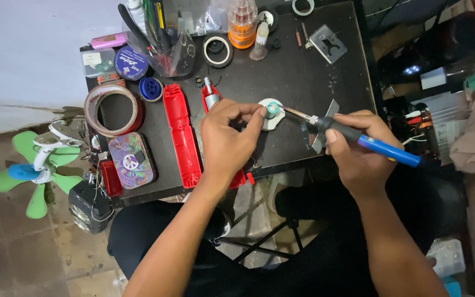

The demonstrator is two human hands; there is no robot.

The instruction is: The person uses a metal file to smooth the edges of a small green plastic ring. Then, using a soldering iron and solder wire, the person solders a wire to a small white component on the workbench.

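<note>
Mid-frame, our left hand (227, 132) pinches the small teal cap (271, 111) on the dark table (303, 71) — right hand (358, 146) fingers clamped on the blue-handled soldering iron (358, 137), tip touching; next calls for steadiness.

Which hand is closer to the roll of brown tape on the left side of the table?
The left hand. It is at the table's middle, across the red case from the brown tape roll. The right hand grips a blue-handled soldering iron further right.
</note>
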